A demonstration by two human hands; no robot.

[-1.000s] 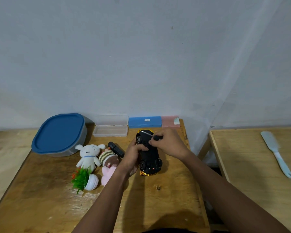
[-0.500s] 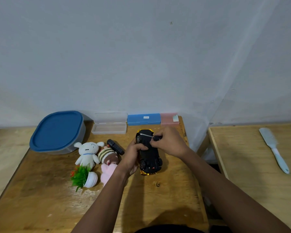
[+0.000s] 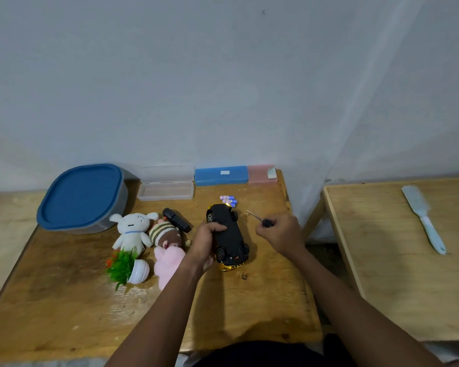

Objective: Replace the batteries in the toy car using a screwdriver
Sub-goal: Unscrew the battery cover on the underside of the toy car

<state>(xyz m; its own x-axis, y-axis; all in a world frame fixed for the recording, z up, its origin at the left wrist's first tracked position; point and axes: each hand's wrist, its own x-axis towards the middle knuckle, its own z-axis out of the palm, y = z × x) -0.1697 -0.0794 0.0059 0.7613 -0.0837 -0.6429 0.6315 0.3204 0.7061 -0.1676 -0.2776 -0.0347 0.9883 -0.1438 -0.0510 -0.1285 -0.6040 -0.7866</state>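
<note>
A black toy car [image 3: 229, 235] with gold trim lies upside down on the wooden table [image 3: 72, 300], wheels up. My left hand [image 3: 206, 241] grips its left side. My right hand [image 3: 277, 233] is to the right of the car, apart from it, and holds a small black-handled screwdriver [image 3: 260, 219] whose thin shaft points up and to the left. Several blue and white batteries [image 3: 229, 200] lie on the table just behind the car. A black remote-like piece [image 3: 176, 219] lies to the left of the car.
Plush toys [image 3: 133, 230] and a small fake plant [image 3: 125, 267] sit left of the car. A blue-lidded container [image 3: 81, 196], a clear case [image 3: 166, 185], a blue case [image 3: 221, 175] and a pink case [image 3: 261, 173] line the wall. A second table [image 3: 398, 274] at right holds a light-blue brush [image 3: 425, 218].
My right hand has drawn the screwdriver away from the car's underside to the right. The batteries behind the car are now visible. My left hand still holds the car.
</note>
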